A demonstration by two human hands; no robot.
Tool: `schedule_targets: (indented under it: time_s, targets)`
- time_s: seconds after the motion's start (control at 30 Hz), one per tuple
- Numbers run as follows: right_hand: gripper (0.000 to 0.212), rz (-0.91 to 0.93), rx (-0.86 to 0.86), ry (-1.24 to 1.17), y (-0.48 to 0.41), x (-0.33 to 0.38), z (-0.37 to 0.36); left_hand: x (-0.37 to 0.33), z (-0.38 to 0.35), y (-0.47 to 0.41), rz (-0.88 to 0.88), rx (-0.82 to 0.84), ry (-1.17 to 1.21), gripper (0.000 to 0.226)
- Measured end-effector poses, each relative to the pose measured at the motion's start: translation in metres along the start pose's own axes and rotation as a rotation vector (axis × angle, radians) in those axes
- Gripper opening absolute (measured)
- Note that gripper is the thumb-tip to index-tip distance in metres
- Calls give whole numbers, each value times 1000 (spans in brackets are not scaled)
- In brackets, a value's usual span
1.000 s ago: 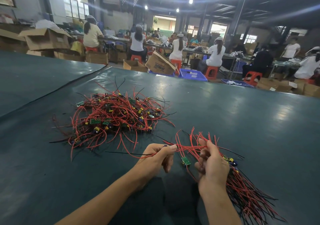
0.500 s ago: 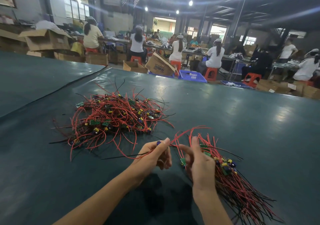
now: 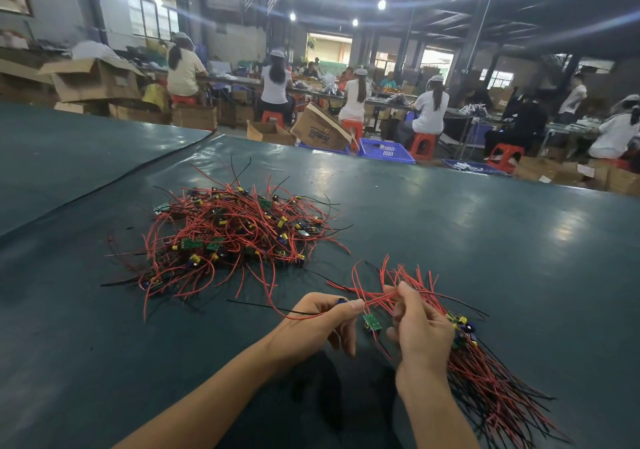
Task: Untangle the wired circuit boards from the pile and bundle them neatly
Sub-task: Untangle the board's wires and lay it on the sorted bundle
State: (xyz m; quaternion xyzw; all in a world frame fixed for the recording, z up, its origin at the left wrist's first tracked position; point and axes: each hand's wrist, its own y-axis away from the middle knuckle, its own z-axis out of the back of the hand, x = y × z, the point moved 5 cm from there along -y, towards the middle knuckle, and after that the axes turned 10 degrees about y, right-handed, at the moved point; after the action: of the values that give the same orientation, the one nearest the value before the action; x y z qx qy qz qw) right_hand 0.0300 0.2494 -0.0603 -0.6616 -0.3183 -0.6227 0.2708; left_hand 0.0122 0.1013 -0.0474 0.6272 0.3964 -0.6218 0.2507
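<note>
A tangled pile (image 3: 235, 237) of small green circuit boards with red and black wires lies on the dark green table (image 3: 485, 240), ahead and to the left. My left hand (image 3: 318, 324) pinches a wired board's red and black leads between thumb and forefinger. A small green board (image 3: 372, 322) hangs between my two hands. My right hand (image 3: 420, 327) grips the gathered bundle (image 3: 485, 379) of boards and wires, whose wire ends fan out to the lower right on the table.
The table's far edge runs across the middle of the view. Beyond it stand cardboard boxes (image 3: 322, 131), blue crates (image 3: 384, 150) and red stools, with several people seated at workbenches. A seam (image 3: 104, 185) in the table cover runs diagonally at the left.
My hands have shifted a little while working the wires. The single green board now hangs free between them again, and the red leads are drawn across from my left fingers to the bundle.
</note>
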Motion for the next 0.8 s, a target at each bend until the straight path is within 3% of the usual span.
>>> schedule_targets:
  time_s: [0.17,0.27,0.3,0.4,0.47,0.53,0.63,0.73,0.8]
  targets:
    - [35,-25,-60,-98,-5,-5,8,2,2,1,15,-3,26,47]
    - [16,106,-114,-79,-2,0,10,5,12,-2,30,-83,82,45]
    - [19,169,-132,-46,0,3,10,5,16,-3,28,-121,92,44]
    - [65,358,-164,43,11,13,9,7,24,-4,35,-169,107,44]
    - [65,602,-263,288,26,32,8,8,21,-4,52,-160,67,44]
    - [50,949,-282,574,44,41,-2,11,16,-3,72,-118,-2,44]
    - [34,1136,-33,677,59,35,-21,18,10,-1,111,-60,-17,44]
    - [35,1024,257,639,62,25,-32,21,17,2,163,-108,58,23]
    - [34,961,273,646,58,24,-31,20,22,0,133,-112,124,27]
